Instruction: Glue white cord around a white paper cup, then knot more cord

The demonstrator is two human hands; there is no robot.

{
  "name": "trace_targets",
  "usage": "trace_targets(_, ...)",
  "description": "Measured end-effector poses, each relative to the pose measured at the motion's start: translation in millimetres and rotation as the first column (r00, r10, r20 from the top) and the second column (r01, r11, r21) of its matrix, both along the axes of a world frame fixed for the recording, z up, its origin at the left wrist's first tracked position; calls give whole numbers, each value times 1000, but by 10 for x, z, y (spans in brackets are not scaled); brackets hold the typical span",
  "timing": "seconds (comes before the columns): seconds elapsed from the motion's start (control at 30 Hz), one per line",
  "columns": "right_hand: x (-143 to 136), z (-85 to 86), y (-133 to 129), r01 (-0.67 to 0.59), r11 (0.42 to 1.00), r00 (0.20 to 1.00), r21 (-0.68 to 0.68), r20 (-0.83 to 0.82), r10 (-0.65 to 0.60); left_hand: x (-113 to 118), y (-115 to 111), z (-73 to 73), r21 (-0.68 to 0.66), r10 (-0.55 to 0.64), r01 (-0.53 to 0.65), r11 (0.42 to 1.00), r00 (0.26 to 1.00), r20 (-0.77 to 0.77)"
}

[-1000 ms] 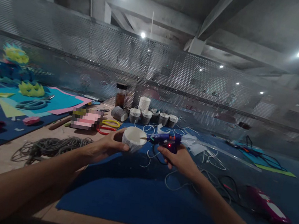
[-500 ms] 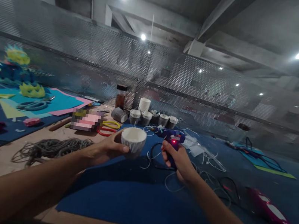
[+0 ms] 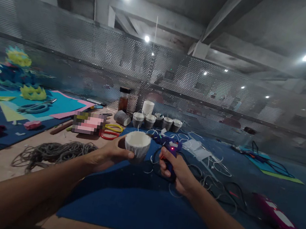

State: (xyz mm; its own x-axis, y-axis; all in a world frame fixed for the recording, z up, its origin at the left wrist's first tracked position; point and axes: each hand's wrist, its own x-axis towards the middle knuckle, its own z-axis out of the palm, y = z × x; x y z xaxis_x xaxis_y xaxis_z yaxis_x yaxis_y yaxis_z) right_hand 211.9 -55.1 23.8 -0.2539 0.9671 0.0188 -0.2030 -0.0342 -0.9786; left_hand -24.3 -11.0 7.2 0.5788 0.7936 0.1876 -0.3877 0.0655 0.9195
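My left hand (image 3: 110,154) is closed on a white paper cup (image 3: 137,147) with a grey, ribbed-looking outside, held upright above the blue mat (image 3: 138,209). Wrapped round the handle of a dark blue glue gun (image 3: 173,145) is my right hand (image 3: 175,168); a red light glows on the gun. Its nozzle points left, close to the cup's rim on the right; whether they touch cannot be told. Behind them stand several grey cups (image 3: 150,121) in a row and a stack of white cups (image 3: 148,107).
Grey cord (image 3: 60,152) lies coiled at the left, near scissors (image 3: 111,132). Clear strips and cables (image 3: 212,182) spread at the right, beside a magenta device (image 3: 276,213). A brown jar (image 3: 123,99) stands before the perforated screen (image 3: 107,53). Coloured paper (image 3: 64,104) lies far left.
My right hand has moved the glue gun left and slightly down, nearer to the cup. My left hand and the cup have shifted very slightly to the right.
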Motion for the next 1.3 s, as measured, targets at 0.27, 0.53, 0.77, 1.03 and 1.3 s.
trace_targets(0.27,32,-12,29,80,985,976,155,189,-109,-21,66,-60,20,16,-16,1000,1000,-19)
trace_targets(0.53,116,6,93,93,962,909,256,372,-187,-30,45,-33,17,28,-27,999,999,-43)
trace_targets(0.77,138,98,66,69,947,837,314,498,-226,-51,84,-80,30,36,-34,999,997,-71)
trace_targets(1.03,184,60,110,81,938,775,337,571,-271,-41,86,-72,40,38,-35,999,997,-74)
trace_targets(1.3,210,6,136,102,930,723,352,616,-313,-43,96,-80,46,40,-37,998,996,-74)
